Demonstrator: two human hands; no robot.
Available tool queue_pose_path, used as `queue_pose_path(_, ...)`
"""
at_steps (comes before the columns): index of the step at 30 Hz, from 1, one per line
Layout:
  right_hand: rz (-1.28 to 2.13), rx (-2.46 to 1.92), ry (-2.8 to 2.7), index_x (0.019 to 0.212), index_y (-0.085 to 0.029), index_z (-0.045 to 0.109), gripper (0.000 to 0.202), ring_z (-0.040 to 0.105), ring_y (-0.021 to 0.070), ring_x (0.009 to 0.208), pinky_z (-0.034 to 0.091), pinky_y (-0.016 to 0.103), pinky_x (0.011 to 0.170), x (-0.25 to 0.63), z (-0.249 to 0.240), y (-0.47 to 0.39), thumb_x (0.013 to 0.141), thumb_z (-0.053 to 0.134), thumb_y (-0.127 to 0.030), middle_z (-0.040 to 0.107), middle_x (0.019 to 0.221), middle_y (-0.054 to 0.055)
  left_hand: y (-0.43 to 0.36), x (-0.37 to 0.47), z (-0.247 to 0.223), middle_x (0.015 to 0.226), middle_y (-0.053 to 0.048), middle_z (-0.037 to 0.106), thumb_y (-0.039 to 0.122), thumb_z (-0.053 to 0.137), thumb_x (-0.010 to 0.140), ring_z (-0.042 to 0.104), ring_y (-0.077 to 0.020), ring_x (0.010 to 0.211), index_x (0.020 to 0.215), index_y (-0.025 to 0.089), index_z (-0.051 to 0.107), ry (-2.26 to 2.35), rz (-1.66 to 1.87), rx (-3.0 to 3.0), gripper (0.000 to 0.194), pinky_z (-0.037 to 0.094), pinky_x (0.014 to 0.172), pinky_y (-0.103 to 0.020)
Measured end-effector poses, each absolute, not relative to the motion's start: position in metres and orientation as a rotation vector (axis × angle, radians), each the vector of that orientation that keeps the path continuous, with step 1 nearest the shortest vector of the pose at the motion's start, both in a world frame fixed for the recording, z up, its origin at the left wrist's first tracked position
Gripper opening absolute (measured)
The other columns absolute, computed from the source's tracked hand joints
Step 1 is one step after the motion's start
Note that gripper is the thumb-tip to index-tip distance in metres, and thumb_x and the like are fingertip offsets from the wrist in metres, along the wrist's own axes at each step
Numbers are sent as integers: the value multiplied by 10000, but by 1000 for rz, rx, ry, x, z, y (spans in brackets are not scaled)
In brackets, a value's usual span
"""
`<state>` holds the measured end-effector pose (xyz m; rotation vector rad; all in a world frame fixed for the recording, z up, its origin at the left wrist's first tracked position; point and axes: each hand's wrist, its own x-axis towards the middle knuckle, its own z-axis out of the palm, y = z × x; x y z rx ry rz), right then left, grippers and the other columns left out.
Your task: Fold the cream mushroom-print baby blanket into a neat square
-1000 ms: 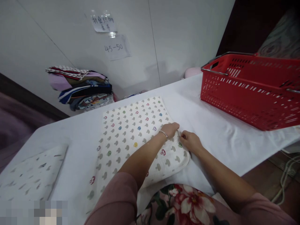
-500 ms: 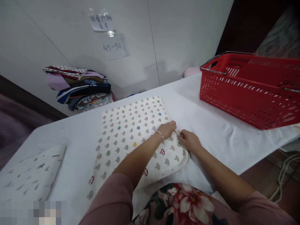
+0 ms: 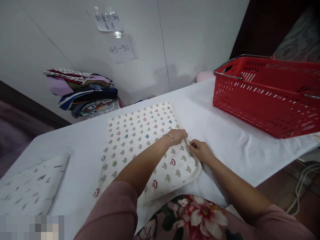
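A white cloth printed with mushrooms lies folded on the table in front of me, its near right corner rounded. My left hand, with a bracelet at the wrist, reaches across it and pinches its right edge. Just nearer to me, my right hand is closed on the same edge, thumb against fingers. A short stretch of the edge shows slightly raised between the two hands. My left forearm hides part of the cloth's near left area.
A red plastic basket with metal handles stands at the right on the white tablecloth. Another folded cloth lies at the near left. Beyond the table's far edge is a stack of folded fabrics by the wall.
My left hand has shifted very slightly along the cloth's right edge, and my left arm has moved a little left. The cloth lies almost as before.
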<state>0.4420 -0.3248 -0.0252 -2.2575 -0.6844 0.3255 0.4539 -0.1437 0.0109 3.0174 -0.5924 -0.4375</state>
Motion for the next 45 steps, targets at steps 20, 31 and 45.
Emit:
queue_pose_path(20, 299, -2754, -715, 802, -208, 531, 221, 551, 150, 649, 208, 261, 524, 439, -18, -324, 871, 391, -364, 635, 723, 28, -161, 452, -10, 1067, -24, 552, 266, 346, 894, 598, -174, 859, 1008, 254, 581, -416, -291, 2991, 262, 464, 688, -292)
queue_pose_path(31, 272, -2680, -723, 761, -201, 482, 190, 528, 137, 695, 247, 251, 562, 438, -24, -322, 860, 412, -348, 594, 776, 14, -162, 443, -15, 1129, -18, 503, 282, 302, 926, 576, -146, 877, 1035, 246, 535, -296, -178, 2971, 259, 463, 708, -286)
queue_pose_path(45, 296, -2563, -709, 795, -212, 479, 108, 505, 137, 641, 257, 245, 555, 441, -27, -319, 820, 444, -310, 579, 707, 0, -154, 459, -15, 1136, -53, 506, 327, 311, 922, 541, -173, 975, 965, 197, 572, -47, -90, 2985, 295, 473, 800, -310)
